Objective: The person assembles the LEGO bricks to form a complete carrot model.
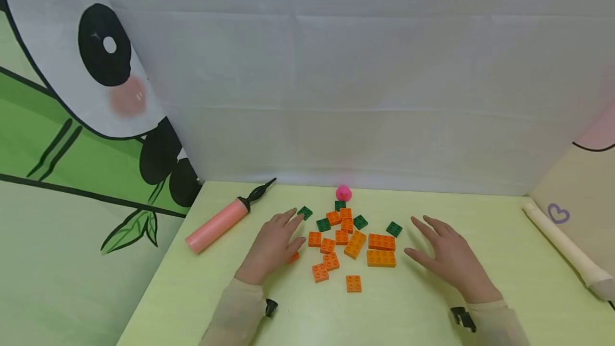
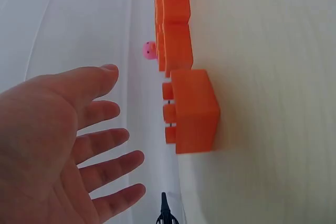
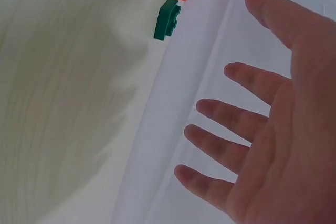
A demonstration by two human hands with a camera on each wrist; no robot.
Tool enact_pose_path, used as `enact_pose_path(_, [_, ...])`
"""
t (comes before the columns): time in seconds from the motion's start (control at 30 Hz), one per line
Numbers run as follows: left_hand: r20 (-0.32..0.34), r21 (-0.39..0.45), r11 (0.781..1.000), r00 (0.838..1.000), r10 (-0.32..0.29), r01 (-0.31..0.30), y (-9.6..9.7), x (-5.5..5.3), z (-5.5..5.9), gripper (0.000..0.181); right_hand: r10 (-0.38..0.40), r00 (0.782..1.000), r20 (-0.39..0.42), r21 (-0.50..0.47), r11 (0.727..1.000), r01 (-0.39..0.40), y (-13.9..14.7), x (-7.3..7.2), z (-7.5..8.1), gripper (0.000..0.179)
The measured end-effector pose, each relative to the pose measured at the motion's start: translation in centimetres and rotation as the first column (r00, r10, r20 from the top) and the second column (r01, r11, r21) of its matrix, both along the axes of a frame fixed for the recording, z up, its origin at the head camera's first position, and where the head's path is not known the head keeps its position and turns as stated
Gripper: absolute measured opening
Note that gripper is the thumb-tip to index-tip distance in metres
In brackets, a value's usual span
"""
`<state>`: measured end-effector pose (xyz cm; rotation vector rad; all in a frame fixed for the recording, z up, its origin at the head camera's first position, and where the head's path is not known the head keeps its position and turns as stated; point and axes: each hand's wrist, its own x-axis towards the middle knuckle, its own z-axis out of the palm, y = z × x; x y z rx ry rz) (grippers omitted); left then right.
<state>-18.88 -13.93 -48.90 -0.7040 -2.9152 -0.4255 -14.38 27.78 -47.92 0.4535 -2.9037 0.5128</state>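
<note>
Several orange and green toy building bricks lie loose on the table between the two hands. My left hand (image 1: pixel 275 242) hovers at the left side of the bricks, fingers spread and holding nothing. An orange brick (image 2: pixel 194 111) sits near it in the left wrist view; in the head view the hand partly covers that brick. My right hand (image 1: pixel 449 255) is held over the table to the right, its fingers apart and nothing in them. Nearest to it are a green brick (image 1: pixel 394 229) and two long orange bricks, one of them (image 1: pixel 381 258) in front of the other (image 1: pixel 381 242).
A pink balloon pump (image 1: pixel 218 224) with a black nozzle lies at the left. At the back stands a small pink duck (image 1: pixel 343 193) by a green brick (image 1: pixel 340 205). A pale rolled tube (image 1: pixel 567 247) lies along the right edge. Printed cloth hangs behind the table.
</note>
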Motion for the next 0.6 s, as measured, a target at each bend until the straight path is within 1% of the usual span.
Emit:
enact_pose_path(0.07, [-0.004, -0.004, 1.000, 1.000, -0.021, 0.021, 0.4, 0.0, -0.1, 0.055, 0.006, 1.000, 0.001, 0.002, 1.000, -0.006, -0.3, 0.0, -0.2, 0.078])
enact_pose_path(0.23, [-0.040, -0.030, 0.997, 0.997, -0.069, 0.068, 1.5, 0.2, -0.3, 0.049, 0.021, 1.000, 0.008, -0.008, 1.000, -0.021, -0.9, -0.1, -0.4, 0.074])
enact_pose_path(0.3, [-0.037, -0.036, 0.996, 0.996, -0.082, 0.081, 2.0, 0.3, -0.4, 0.048, 0.029, 1.000, 0.010, -0.014, 0.999, -0.029, -1.2, -0.1, -0.4, 0.071])
enact_pose_path(0.4, [-0.006, -0.028, 0.995, 0.995, -0.096, 0.096, 2.7, 0.6, -0.2, 0.047, 0.038, 0.999, 0.014, -0.015, 0.999, -0.038, -1.6, -0.1, -0.3, 0.067])
enact_pose_path(0.47, [0.024, -0.016, 0.994, 0.994, -0.108, 0.109, 3.2, 0.9, 0.1, 0.046, 0.041, 0.999, 0.023, -0.013, 0.999, -0.041, -1.9, -0.1, -0.3, 0.065])
enact_pose_path(0.6, [0.050, 0.013, 0.987, 0.986, -0.160, 0.159, 4.0, 1.4, 0.6, 0.043, 0.050, 0.998, 0.038, -0.006, 0.999, -0.050, -2.4, -0.1, -0.2, 0.062])
